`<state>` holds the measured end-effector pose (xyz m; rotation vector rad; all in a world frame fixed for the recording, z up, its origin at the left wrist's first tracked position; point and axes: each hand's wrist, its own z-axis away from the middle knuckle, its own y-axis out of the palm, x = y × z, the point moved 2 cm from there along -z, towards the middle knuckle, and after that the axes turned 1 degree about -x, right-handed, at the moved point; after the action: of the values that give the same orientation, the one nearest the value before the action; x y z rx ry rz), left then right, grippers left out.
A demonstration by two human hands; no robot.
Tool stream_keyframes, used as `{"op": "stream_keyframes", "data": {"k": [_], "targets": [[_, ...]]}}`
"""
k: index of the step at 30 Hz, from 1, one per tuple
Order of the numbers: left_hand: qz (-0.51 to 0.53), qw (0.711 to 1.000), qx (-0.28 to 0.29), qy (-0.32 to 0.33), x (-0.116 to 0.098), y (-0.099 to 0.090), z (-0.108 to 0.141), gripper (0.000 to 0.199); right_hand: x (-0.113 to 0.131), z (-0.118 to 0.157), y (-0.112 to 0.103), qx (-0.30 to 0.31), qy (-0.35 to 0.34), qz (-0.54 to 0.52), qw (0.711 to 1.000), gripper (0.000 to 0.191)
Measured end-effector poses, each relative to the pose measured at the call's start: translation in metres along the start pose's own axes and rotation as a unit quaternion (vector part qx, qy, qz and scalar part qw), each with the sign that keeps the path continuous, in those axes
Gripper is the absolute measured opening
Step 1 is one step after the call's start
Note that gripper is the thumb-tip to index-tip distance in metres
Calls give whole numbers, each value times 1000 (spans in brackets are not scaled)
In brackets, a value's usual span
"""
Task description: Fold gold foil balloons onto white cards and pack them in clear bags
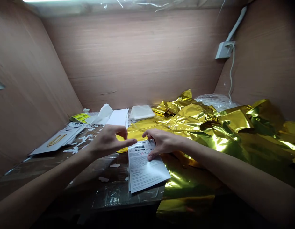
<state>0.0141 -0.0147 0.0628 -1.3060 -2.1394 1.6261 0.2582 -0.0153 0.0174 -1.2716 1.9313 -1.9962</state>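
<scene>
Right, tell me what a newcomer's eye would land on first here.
Crumpled gold foil fills the right side of the view. At the center, the left hand and right hand meet over a printed white leaflet, which the right hand holds. High on the right wall, a white socket box stands out.

Head-worn camera, facing forward and down, close above the left hand (106,141) and right hand (161,143), brown back wall (128,57) ahead

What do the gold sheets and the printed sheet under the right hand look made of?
The gold sheets look like thin metallic foil film: mirror-bright glare and sharp crinkles. The printed sheet looks like matte paper or thin card, with a soft sheen; its thickness is hard to tell.
</scene>
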Motion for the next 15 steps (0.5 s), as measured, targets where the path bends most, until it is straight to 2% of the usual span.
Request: {"op": "stream_keyframes", "data": {"k": [1,3,5,7,9,12,15], "targets": [[-6,1000,2,-4,4,6,-3,35,0,0,0,-15,-9,-3,1000,94],[9,999,52,-4,9,21,-6,38,1,1,1,-53,-29,-7,998,94],[39,994,102,-5,12,32,-7,32,1,2,2,-92,-48,-19,994,94],[89,987,131,-21,15,34,-8,28,2,1,3,-120,-60,-61,989,95],[170,973,148,-51,20,31,-9,28,1,-2,6,-122,-61,-159,978,87],[287,943,133,-98,26,25,-12,30,-1,-7,7,-100,-54,-340,933,59],[331,933,54,-133,33,19,-13,34,-3,-7,3,-118,-38,-438,890,52]]}}
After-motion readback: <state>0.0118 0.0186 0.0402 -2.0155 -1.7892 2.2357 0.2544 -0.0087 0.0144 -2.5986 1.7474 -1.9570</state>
